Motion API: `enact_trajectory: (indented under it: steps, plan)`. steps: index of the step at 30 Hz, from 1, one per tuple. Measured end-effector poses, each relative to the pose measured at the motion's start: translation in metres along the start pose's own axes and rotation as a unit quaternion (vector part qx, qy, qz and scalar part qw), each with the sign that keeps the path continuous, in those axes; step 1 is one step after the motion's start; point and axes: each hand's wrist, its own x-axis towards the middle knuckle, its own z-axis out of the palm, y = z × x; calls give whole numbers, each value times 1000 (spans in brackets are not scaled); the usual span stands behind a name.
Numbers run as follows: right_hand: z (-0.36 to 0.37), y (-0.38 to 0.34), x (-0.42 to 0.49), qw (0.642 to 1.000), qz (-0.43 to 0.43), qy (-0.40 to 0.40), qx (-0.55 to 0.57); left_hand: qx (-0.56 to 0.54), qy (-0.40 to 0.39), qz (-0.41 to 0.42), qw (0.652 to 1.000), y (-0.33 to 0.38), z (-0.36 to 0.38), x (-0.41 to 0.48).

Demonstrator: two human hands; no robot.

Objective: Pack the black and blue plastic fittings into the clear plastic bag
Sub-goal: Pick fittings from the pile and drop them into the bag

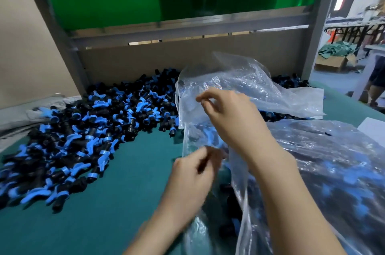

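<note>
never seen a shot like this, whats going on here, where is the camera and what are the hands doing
There is no machine here. This is one picture from a camera worn on a person's head, looking down at their own two bare hands. The surface is a green table. On its left lies a loose pile of fittings, small black plastic parts with blue pieces. The right hand, higher in the picture, pinches the film of a clear bag between thumb and fingers. The left hand, lower and a bit blurred, seems to pinch the same bag's edge, so both hands hold it. A few fittings show through the bag. On the right lies a full bag, already packed with the same parts.
</note>
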Motion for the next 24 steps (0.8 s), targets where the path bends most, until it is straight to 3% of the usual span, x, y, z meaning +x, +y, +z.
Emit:
enact_trajectory:
  steps: [2, 5, 8, 9, 12, 17, 24]
  plan:
    - [4, 3, 0, 1000, 11, -18, -11, 106, 78, -42, 990, -44, -44, -10]
    - [9, 7, -2, 998, 24, -49, -30, 335, 147, -140, 920, -77, -80, -19]
    - [14, 12, -3, 995, 48, -69, -48, 417, 249, -223, 845, -101, -108, -12]
    - [15, 13, -4, 994, 52, -75, -54, 407, 250, -258, 840, -103, -118, -12]
    - [18, 15, -4, 992, 58, -89, -69, 410, 171, -321, 836, -112, -121, -18]
    - [20, 16, -4, 991, 57, -91, -74, 432, 128, -295, 843, -115, -120, -20]
    - [18, 14, -5, 990, 60, -103, -77, 395, 61, -147, 905, -94, -90, -17]
